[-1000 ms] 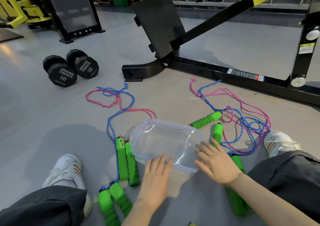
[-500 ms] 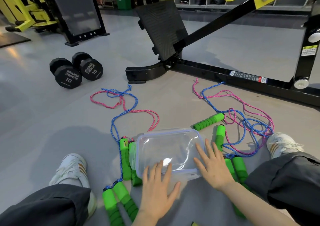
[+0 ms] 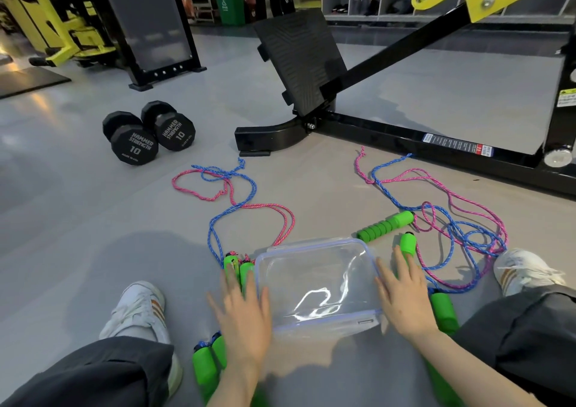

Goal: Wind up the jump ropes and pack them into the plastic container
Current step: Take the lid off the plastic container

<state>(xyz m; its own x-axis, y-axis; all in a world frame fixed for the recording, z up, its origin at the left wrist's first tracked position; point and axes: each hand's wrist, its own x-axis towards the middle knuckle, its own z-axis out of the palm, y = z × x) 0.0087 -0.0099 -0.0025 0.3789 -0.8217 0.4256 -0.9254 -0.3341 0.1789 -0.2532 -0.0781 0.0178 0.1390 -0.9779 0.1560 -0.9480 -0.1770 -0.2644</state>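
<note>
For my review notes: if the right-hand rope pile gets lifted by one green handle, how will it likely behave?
Probably floppy: the pink and blue cords lie in loose curves on the floor. They cross over each other, so both ropes would likely drag up tangled together. The ribbed green handle looks cylindrical and may roll if nudged.

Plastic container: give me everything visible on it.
The plastic container is clear, rectangular with rounded corners and a bluish rim; a small tab sits on its near edge. Glare on top suggests a lid, though I cannot be sure. No rope shows inside. It lies flat on the grey floor between the person's legs, green handles beside its left side. The left hand and right hand flank it with straight fingers at its side edges.
</note>
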